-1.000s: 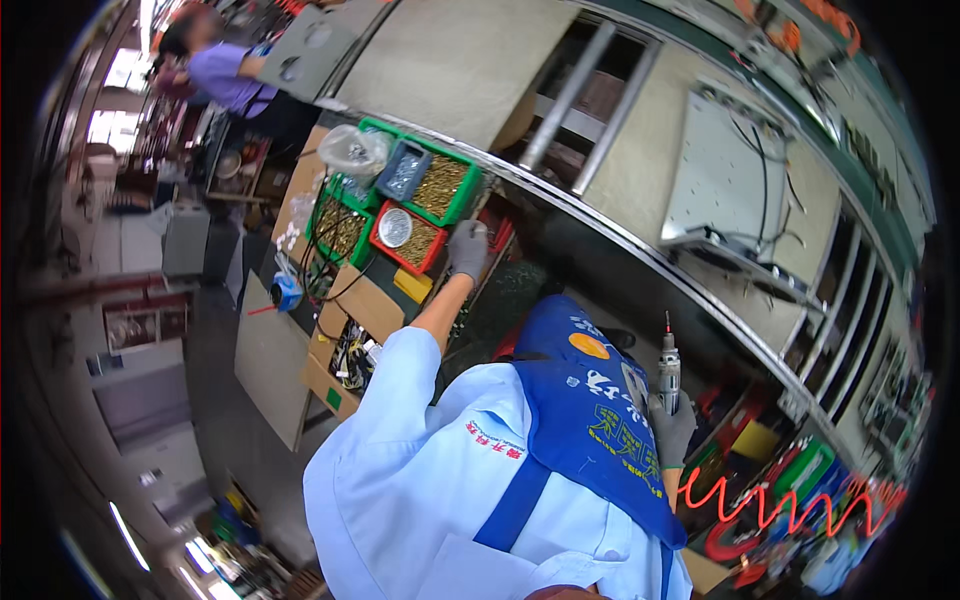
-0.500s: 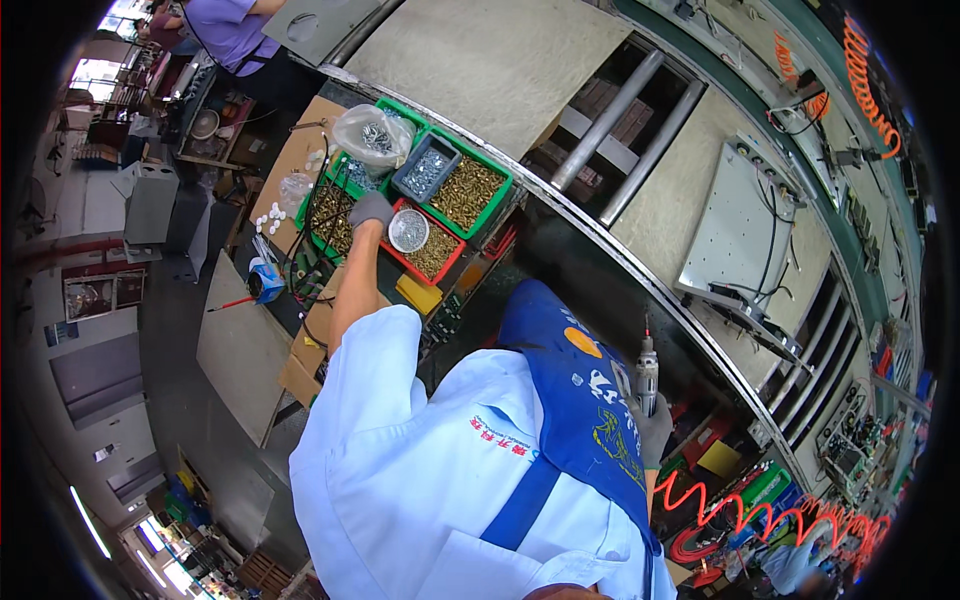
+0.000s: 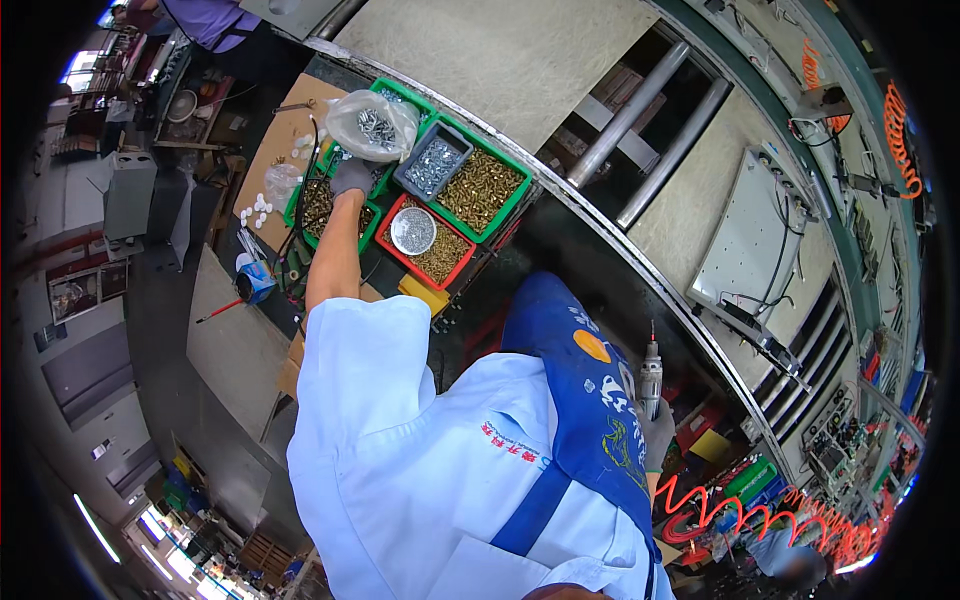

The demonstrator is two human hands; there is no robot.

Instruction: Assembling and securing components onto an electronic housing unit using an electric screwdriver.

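Busy workshop floor, with a conveyor line (image 3: 480,60) across the far side carrying a pale metal panel (image 3: 745,235) with dark cables on it. From the head cam (only view I've got), the left hand (image 3: 350,177), in a grey glove, is down at the far edge of a small green tray (image 3: 373,220) holding brass-colored screws; fingers are hidden, so can't tell how open it is or if it's got anything. Clear bag (image 3: 345,128) of metal bits sits just beyond it. Next tray over is red (image 3: 466,262), with a round tub (image 3: 413,231) by its left corner. Right hand (image 3: 657,428), gloved too, is wrapped around a power screwdriver (image 3: 651,378), held bit-up beside the blue apron (image 3: 575,400).
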